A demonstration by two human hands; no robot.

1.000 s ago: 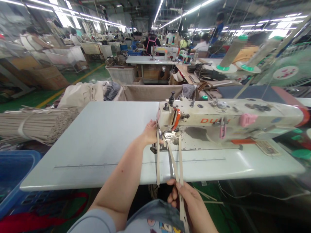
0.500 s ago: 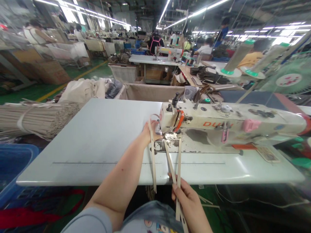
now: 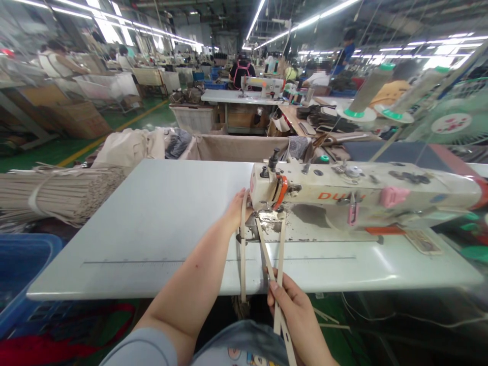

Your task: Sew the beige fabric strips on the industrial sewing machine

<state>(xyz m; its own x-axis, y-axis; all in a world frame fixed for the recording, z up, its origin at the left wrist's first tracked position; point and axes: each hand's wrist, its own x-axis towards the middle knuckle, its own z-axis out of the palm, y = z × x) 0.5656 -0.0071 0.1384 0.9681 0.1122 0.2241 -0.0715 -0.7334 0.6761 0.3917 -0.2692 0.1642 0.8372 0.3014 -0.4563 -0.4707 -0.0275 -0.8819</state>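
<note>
My left hand [image 3: 237,212] reaches in beside the needle end of the sewing machine [image 3: 366,190]. A narrow beige strap [image 3: 243,264] runs over this hand and hangs down past the table's front edge. The machine head and the strap hide most of its fingers, so its grip is unclear. My right hand [image 3: 292,302] is closed at the front edge, pinching two beige straps [image 3: 281,249] between thumb and fingers. Both straps run up to the metal plate [image 3: 268,217] under the presser foot area. Below my right hand their ends hang down, one with a small dark slot.
The white sewing table [image 3: 152,213] has a ruler line along its front. At the left lie a tied bundle of beige strips [image 3: 57,195] and a blue basket [image 3: 28,249]. Thread cones [image 3: 366,94] and a fan [image 3: 452,122] stand at right. A fabric-lined bin [image 3: 240,147] is behind.
The strap over my left hand has shifted slightly right and lies straighter, its upper loop lower. My right hand keeps its pinch on the two straps, almost unmoved. The view has tilted slightly.
</note>
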